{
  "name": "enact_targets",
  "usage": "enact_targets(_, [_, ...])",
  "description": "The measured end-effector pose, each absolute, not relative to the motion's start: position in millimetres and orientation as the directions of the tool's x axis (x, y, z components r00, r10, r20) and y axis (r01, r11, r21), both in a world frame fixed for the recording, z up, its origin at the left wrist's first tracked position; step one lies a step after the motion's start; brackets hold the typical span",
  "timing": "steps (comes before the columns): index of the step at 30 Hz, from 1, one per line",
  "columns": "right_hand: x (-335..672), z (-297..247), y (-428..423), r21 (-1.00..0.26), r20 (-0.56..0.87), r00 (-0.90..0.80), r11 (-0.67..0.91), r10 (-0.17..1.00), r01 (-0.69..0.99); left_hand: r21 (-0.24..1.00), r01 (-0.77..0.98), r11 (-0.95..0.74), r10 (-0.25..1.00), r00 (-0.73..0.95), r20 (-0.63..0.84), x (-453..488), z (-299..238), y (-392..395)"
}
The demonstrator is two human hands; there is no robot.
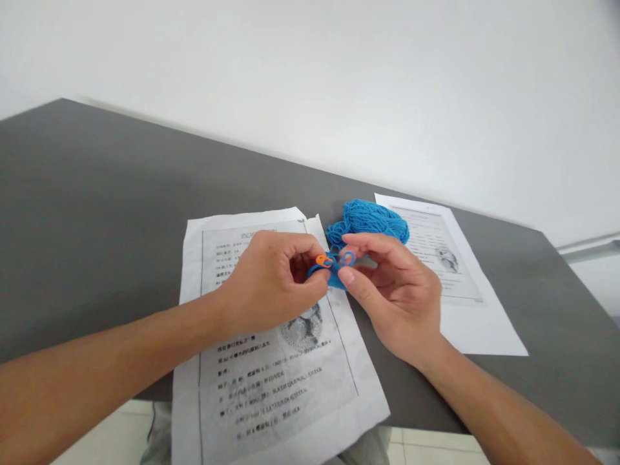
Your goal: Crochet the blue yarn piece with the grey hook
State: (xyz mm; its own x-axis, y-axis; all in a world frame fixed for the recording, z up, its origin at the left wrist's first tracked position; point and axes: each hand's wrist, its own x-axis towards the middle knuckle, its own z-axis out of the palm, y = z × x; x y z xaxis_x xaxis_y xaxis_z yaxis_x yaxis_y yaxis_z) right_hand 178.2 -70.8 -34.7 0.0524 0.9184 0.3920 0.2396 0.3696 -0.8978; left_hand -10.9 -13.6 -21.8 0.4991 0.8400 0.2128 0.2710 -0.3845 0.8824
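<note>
Left hand: I see the left hand [271, 278] over the left sheet, thumb and forefinger pinching a small piece of blue yarn work [336, 279]; the other fingers are curled in.
Right hand: I see the right hand [402, 284] just beside it, thumb and forefinger slightly parted about a blue yarn loop [347, 259]; I cannot tell whether they grip it.
Yarn work: between the two hands, above the right side of the left sheet, partly hidden from me by the left thumb.
Orange clip: the small orange clip [323, 261] sits at the left fingertips, against the blue yarn.
Skein: the blue yarn skein [375, 221] lies on the far side of the hands, between the sheets and overlapping the right one.
Left sheet: the printed left sheet [349, 413] bears text and a round grey picture, and extends past the near edge of the tabletop [97, 226].
Right sheet: the printed right sheet [479, 329] lies flat on the tabletop, partly behind the right hand; its print is too small for me to read.
Background: a white wall [290, 77] on the far side; pale floor tiles [436, 445] at the near side.
</note>
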Motion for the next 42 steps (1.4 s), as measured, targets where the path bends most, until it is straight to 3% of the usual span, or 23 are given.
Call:
enact_targets(4, [173.2,-28.1,-67.5,-0.831,0.476,0.007,0.448,0.879,0.330,0.816,0.269,-0.512,0.790,0.521,0.324,-8.0,-22.1,-17.0])
enact_targets(9, [164.2,-26.3,-66.3,-0.843,0.425,-0.010,0.400,0.905,0.359,0.705,0.282,-0.651,0.720,0.521,0.457,-4.6,-21.1,-22.0])
enact_targets(14, [171.1,-22.4,-68.3,-0.869,0.437,0.017,0.417,0.900,0.265,0.829,0.267,-0.492,0.814,0.480,0.328,-5.8,-17.6,-22.9])
enact_targets(25, [177.2,-27.7,-69.5,-0.973,0.231,0.095,0.230,0.968,0.024,0.955,0.120,-0.272,0.874,0.447,0.192,-8.3,-17.8,-21.7])
enact_targets(31, [175.9,-24.1,-69.2,-0.966,0.255,0.102,0.249,0.961,0.072,0.953,0.126,-0.274,0.866,0.463,0.188,-8.2,-18.0,-22.7])
enact_targets(42, [175.0,-11.3,-68.4,-0.971,0.162,0.092,0.142,0.982,0.190,0.935,0.136,-0.327,0.841,0.494,0.222,-8.6,-18.1,-23.9])
